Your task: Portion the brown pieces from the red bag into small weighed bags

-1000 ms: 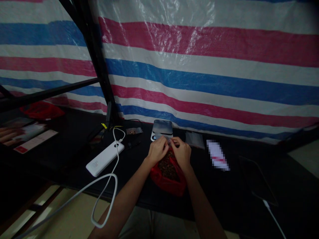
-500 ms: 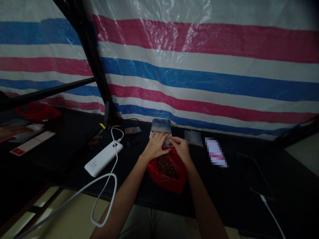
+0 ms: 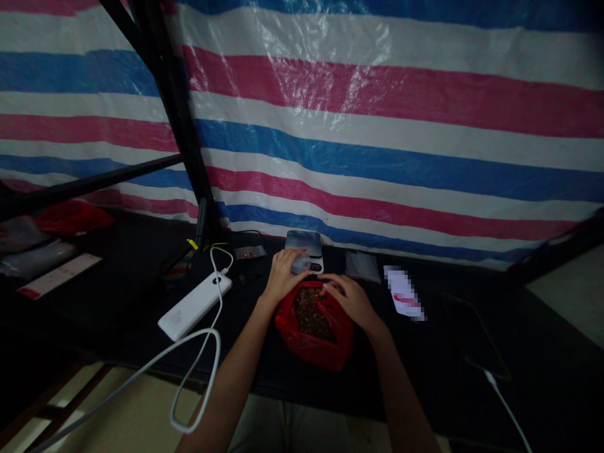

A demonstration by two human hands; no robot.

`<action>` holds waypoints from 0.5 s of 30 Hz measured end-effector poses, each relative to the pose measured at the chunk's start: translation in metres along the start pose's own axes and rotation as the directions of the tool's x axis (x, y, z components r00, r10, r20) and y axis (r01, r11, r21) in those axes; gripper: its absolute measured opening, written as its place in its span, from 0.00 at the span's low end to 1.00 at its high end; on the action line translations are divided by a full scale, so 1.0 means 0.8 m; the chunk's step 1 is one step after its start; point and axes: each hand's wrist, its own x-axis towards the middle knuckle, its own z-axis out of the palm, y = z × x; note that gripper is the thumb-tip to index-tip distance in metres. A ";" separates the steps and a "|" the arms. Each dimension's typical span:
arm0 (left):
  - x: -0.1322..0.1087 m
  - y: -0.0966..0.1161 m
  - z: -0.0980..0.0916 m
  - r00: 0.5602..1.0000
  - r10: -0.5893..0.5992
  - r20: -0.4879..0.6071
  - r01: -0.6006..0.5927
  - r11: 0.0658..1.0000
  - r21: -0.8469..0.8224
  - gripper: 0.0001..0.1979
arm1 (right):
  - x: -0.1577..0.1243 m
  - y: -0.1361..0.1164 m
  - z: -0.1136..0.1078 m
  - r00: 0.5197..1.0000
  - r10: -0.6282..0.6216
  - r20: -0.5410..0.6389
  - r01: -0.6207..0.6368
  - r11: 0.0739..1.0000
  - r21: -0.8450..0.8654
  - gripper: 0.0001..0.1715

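My left hand [image 3: 282, 275] is closed on a small clear plastic bag [image 3: 301, 264], held in front of a flat digital scale [image 3: 303, 243]. The bag's contents are too dim to make out. Close to my body, a red plastic bag [image 3: 315, 357] stands with its mouth spread, showing small brown dried pieces [image 3: 311, 313] inside. Over the right rim of that red bag is my right hand [image 3: 352, 299], fingers curved and apart, with nothing visible in them.
Left lie a white power bank [image 3: 194, 307] with a looping white cable [image 3: 219, 352] and a small filled packet [image 3: 250, 252]. Flat clear bags [image 3: 362, 267], a blurred-out slip [image 3: 404, 294] and a dark phone [image 3: 475, 336] are on the right. A black metal post [image 3: 174, 107] rises behind.
My right hand has left the clear bag and moved right, over the red bag's rim. The left hand shifted left with the clear bag, uncovering the scale's display. Another person's hand left view.
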 end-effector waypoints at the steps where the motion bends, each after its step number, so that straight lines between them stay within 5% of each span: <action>1: 0.000 -0.001 0.000 1.000 -0.014 -0.004 0.014 1.000 -0.009 0.24 | -0.007 0.002 -0.004 0.999 0.015 0.036 -0.013 0.998 -0.057 0.16; 6: -0.002 -0.002 0.002 0.999 -0.049 0.007 0.049 0.998 -0.048 0.22 | -0.027 0.017 -0.027 0.975 0.222 -0.009 -0.215 0.932 -0.292 0.22; 11: -0.003 -0.001 0.003 0.999 -0.045 0.008 0.046 0.997 -0.056 0.21 | -0.032 -0.015 -0.022 0.991 -0.074 0.115 0.112 0.920 -0.375 0.19; 15: -0.005 -0.003 0.004 0.999 -0.051 0.003 0.052 0.997 -0.062 0.22 | -0.037 -0.030 -0.002 0.986 -0.060 0.158 0.132 0.857 -0.498 0.16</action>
